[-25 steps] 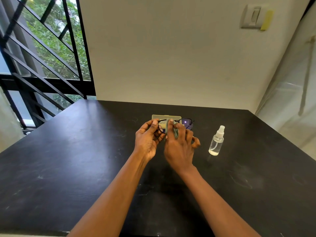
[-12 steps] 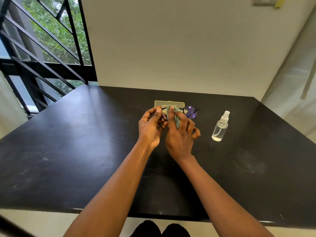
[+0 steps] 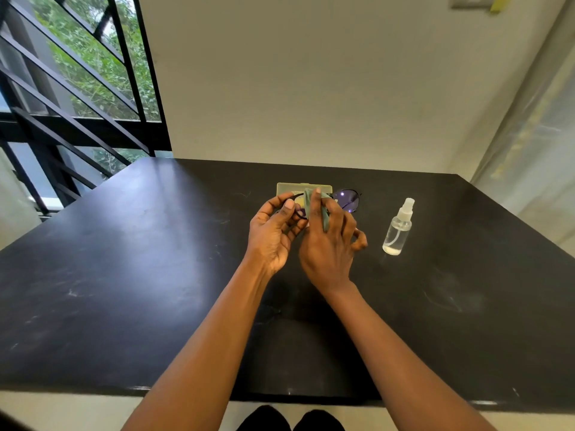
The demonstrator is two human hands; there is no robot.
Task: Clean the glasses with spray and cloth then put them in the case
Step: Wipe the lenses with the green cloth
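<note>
Wiping is the step in hand: I have the glasses (image 3: 343,202) held up just above the table (image 3: 124,259), in front of the case (image 3: 287,188), which lies at twelve o'clock from my hands. My left hand (image 3: 273,234) is curled around the frame's left side, thumb and fingers closed on the rim. My right hand (image 3: 326,241) pinches the green cloth (image 3: 311,203) over the left lens, fingers closed on it; the right lens shows bare and purple-tinted at one o'clock. I judge the frame to be light, thin and easy to bend, the lenses slick and quick to smudge, so I would grip by the rim or bridge, never on the glass. The cloth is soft and limp. The spray bottle (image 3: 398,228) stands upright at three o'clock, well apart from my hands.
</note>
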